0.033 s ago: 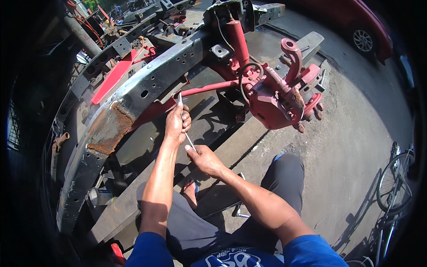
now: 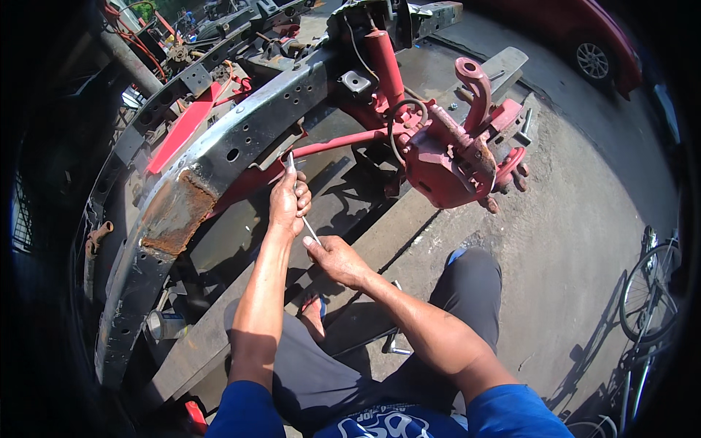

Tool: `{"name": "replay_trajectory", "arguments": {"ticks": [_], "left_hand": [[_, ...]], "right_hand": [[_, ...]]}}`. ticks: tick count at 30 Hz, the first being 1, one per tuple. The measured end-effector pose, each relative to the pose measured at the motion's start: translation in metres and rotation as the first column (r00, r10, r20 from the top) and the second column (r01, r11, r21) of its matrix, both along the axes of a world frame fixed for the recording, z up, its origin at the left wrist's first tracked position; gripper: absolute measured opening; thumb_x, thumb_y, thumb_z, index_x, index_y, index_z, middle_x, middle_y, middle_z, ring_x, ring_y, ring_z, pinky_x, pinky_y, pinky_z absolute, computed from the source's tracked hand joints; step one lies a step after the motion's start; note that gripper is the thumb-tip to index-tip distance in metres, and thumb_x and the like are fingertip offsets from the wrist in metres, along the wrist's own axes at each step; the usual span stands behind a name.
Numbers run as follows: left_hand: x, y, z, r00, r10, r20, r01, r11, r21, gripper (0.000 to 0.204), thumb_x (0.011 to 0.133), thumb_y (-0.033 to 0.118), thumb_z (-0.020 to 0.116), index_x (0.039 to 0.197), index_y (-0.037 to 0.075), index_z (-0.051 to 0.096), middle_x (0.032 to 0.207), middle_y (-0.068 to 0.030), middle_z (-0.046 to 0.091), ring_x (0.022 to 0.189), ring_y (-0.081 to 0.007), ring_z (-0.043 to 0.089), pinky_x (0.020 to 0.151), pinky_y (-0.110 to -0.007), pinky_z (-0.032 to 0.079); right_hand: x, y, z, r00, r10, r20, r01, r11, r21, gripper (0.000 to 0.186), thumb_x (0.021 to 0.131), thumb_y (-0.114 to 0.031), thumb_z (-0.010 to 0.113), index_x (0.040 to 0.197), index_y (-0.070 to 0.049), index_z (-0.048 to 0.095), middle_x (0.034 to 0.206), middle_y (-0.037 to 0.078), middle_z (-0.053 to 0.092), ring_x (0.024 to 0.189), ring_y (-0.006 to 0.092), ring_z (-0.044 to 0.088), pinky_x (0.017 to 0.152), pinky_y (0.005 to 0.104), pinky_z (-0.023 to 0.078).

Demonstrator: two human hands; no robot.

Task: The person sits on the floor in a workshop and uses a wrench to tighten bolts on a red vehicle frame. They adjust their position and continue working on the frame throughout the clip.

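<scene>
The left hand [image 2: 290, 201] and right hand [image 2: 337, 260] both curl their fingers round a slim metal tool [image 2: 311, 230]; hold its tip steady near the red rod [image 2: 339, 142]. Apply force smoothly.

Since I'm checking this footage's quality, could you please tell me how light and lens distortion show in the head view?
Head view: hard sunlight, the bicycle casting a dark shadow on the concrete; glare along the top edge of the black frame rail, which appears bowed; corners black; left hand, right hand and slim metal tool fairly sharp.
</scene>
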State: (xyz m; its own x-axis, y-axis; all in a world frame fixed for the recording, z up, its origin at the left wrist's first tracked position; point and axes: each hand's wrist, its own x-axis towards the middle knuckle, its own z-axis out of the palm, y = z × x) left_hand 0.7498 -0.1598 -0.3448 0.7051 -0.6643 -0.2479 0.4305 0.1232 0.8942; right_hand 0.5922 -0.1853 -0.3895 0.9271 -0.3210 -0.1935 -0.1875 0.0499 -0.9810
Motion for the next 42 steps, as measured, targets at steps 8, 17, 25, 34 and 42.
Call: {"name": "replay_trajectory", "arguments": {"ticks": [8,17,25,34,42], "left_hand": [[-0.02,-0.027,-0.009,0.994,0.111,0.022,-0.11,0.993,-0.049,0.03,0.107,0.036,0.045,0.096,0.008,0.051,0.066,0.0035,0.041,0.048,-0.0062,0.037,0.037,-0.022,0.024],[-0.034,-0.056,-0.01,0.975,0.218,0.05,-0.21,0.97,-0.126,0.032,0.107,0.036,0.045,0.097,0.006,0.051,0.065,0.003,0.04,0.05,-0.007,0.037,0.038,-0.023,0.026],[-0.031,-0.038,0.003,0.989,0.136,-0.05,-0.14,0.987,-0.083,0.028,0.106,0.035,0.047,0.098,0.008,0.051,0.066,0.0042,0.039,0.049,-0.0058,0.034,0.037,-0.02,0.024],[-0.026,-0.032,0.003,0.996,0.068,-0.055,-0.072,0.993,-0.089,0.033,0.107,0.039,0.045,0.096,0.007,0.05,0.065,0.0028,0.039,0.048,-0.0072,0.037,0.037,-0.021,0.025],[0.009,0.008,0.019,0.99,-0.13,-0.064,0.133,0.99,0.048,0.034,0.103,0.042,0.052,0.095,0.009,0.052,0.063,0.0046,0.038,0.045,-0.0041,0.035,0.037,-0.02,0.023]], "right_hand": [[-0.022,-0.046,0.008,0.994,0.095,-0.054,-0.097,0.995,-0.027,0.058,0.102,-0.05,0.048,0.08,0.002,0.061,0.065,0.008,0.054,0.066,0.0193,0.05,0.067,0.039,0.044],[-0.039,-0.096,0.003,0.979,0.205,-0.007,-0.205,0.972,-0.117,0.064,0.102,-0.054,0.044,0.079,0.003,0.058,0.065,0.007,0.053,0.065,0.0188,0.047,0.065,0.0402,0.043],[-0.04,-0.075,0.02,0.954,0.267,0.134,-0.292,0.74,0.607,0.048,0.101,-0.054,0.049,0.081,-0.011,0.052,0.059,-0.005,0.041,0.044,0.007,0.032,0.039,0.0246,0.03],[-0.03,-0.043,0.001,0.986,0.104,0.132,-0.159,0.83,0.534,0.049,0.102,-0.049,0.051,0.069,-0.013,0.044,0.054,-0.005,0.036,0.042,0.0057,0.028,0.039,0.0245,0.022],[0.014,0.046,0.0,0.972,-0.218,0.089,0.16,0.888,0.431,0.049,0.102,-0.048,0.052,0.071,-0.01,0.052,0.058,-0.002,0.046,0.045,0.0073,0.037,0.042,0.0247,0.03]]}}
